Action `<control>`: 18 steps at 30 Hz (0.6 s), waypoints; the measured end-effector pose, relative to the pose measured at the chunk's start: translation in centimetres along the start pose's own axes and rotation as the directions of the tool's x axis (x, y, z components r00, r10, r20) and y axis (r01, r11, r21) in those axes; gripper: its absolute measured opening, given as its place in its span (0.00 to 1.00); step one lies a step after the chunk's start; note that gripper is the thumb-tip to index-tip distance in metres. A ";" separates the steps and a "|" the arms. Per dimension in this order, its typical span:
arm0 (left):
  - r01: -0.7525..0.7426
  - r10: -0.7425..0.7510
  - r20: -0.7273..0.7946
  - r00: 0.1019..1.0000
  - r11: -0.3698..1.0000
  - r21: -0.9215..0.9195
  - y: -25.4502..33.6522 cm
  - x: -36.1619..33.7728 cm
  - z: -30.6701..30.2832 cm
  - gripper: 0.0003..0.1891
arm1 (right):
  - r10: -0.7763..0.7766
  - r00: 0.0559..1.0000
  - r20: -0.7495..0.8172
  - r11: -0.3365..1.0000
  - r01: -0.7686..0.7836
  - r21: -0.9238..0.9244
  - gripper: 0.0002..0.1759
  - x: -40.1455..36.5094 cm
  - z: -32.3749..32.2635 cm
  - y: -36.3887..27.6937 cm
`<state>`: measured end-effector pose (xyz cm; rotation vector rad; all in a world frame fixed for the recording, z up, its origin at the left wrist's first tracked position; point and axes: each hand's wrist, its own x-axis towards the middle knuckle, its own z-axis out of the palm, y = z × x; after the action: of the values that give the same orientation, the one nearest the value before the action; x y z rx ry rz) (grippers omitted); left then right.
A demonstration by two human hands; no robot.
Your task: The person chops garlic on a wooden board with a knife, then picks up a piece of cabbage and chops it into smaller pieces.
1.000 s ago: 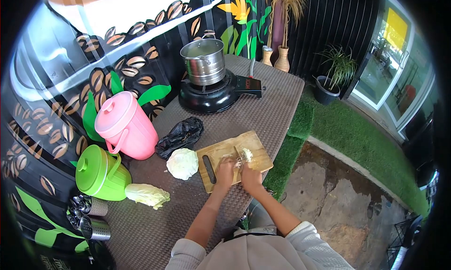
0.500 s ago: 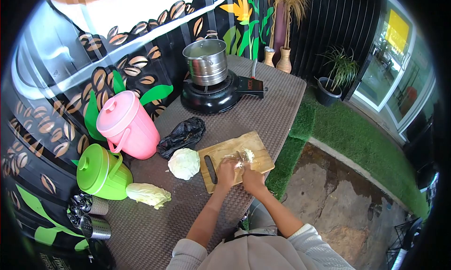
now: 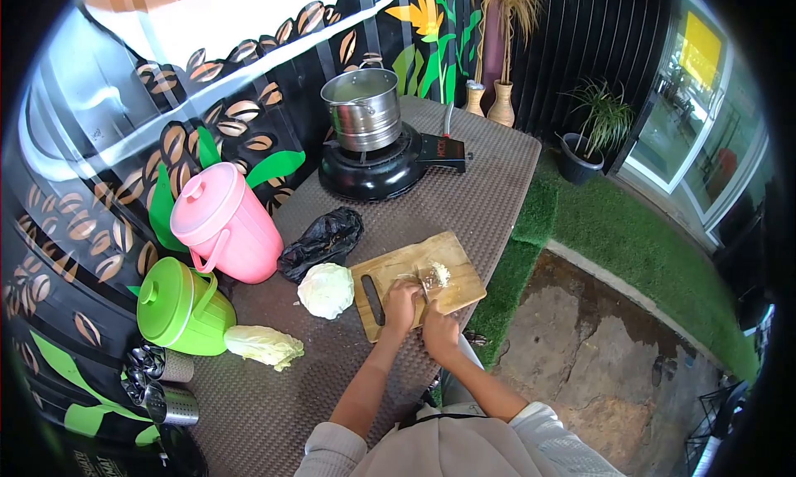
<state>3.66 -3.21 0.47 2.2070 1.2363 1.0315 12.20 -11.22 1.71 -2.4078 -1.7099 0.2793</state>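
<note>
On a wooden cutting board lies a small heap of finely chopped pale bits. My right hand is closed around a knife at the board's near edge; the blade is small and partly hidden. Close beside the blade, my left hand presses down on the board with its fingers bent together. Whatever lies beneath those fingers is hidden. A round pale cabbage rests on the table just left of the board.
Behind the cabbage is a crumpled black plastic bag. A steel pot stands on a black portable stove at the back. Pink and green lidded jugs line the left, near a napa cabbage. The table edge runs along the right.
My right hand has shifted slightly left and toward my body with the knife, baring more of the chopped heap. My left hand stays nearly in place.
</note>
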 end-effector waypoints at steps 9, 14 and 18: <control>0.000 0.001 0.015 1.000 0.998 -0.055 -0.6 0.0 -0.1 0.08 | -0.062 0.996 0.070 0.996 0.058 0.061 0.14 0.1 -1.1 -0.2; -0.011 0.011 -0.012 1.000 1.000 -0.025 -0.1 -0.1 -0.5 0.07 | -0.093 0.995 0.039 0.995 0.092 0.028 0.14 2.2 -0.5 0.3; -0.091 0.090 0.010 0.996 0.995 0.034 0.8 0.2 -1.2 0.08 | -0.262 0.960 0.099 0.963 0.267 -0.042 0.16 1.1 -3.5 0.6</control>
<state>3.25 -3.46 1.79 2.3104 1.1685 1.0414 13.98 -10.49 4.92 -2.1972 -2.0793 0.3129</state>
